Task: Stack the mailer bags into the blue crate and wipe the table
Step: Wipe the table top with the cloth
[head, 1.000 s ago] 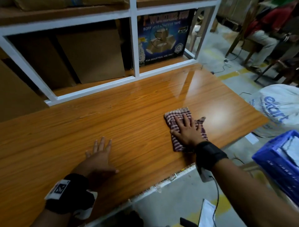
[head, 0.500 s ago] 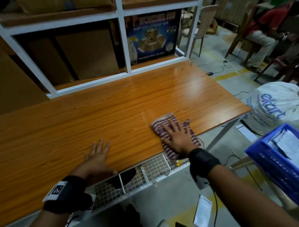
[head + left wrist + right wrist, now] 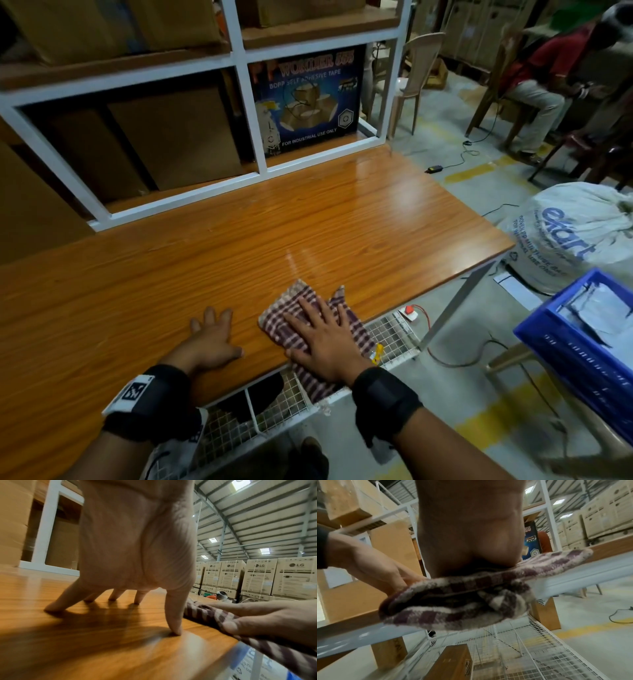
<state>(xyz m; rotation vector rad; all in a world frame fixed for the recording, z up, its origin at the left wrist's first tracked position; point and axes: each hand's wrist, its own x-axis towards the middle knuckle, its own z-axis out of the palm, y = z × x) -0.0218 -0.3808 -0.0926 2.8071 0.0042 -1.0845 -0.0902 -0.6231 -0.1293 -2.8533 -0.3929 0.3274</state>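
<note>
A purple-and-white checked cloth (image 3: 287, 322) lies at the near edge of the orange wooden table (image 3: 239, 240), and its near end hangs over that edge (image 3: 453, 601). My right hand (image 3: 322, 337) presses flat on the cloth with its fingers straight. Just left of it, my left hand (image 3: 210, 337) rests on the bare wood with spread, straight fingers (image 3: 173, 615), apart from the cloth (image 3: 205, 614). The blue crate (image 3: 582, 346) stands on the floor to the right, with grey mailer bags (image 3: 603, 308) inside it.
A white-framed shelf (image 3: 239, 102) with cardboard boxes and a blue tape box (image 3: 308, 102) lines the table's far side. A wire-mesh rack (image 3: 387, 335) sits under the table's near edge. A white sack (image 3: 575, 236) lies on the floor, and a person (image 3: 541, 82) sits on a chair beyond.
My right hand has dragged the cloth leftward and toward me, so part of it now hangs off the near edge. The left hand has stayed flat on the wood.
</note>
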